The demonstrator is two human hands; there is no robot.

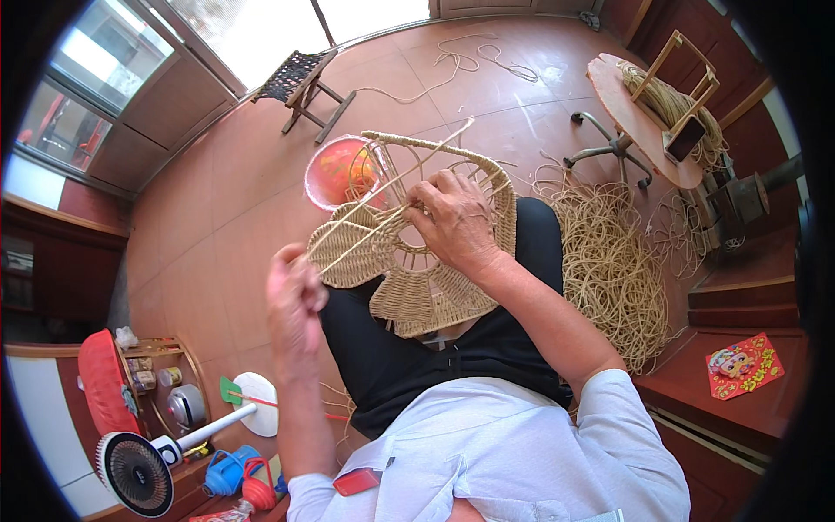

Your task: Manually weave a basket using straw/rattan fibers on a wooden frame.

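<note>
A half-woven straw basket frame [417,278] with curved ribs rests on my lap. My right hand [452,217] grips its upper woven part near the rim. My left hand [294,291] is closed on pale straw strands [374,222] that run up and to the right across the weave, pulled out to the left of the piece.
An orange plastic basin [335,174] stands on the tiled floor past the weave. A heap of loose straw cord [609,270] lies at my right. A small stool [300,83] is farther off, a round table [639,117] at upper right, a white fan [139,470] at lower left.
</note>
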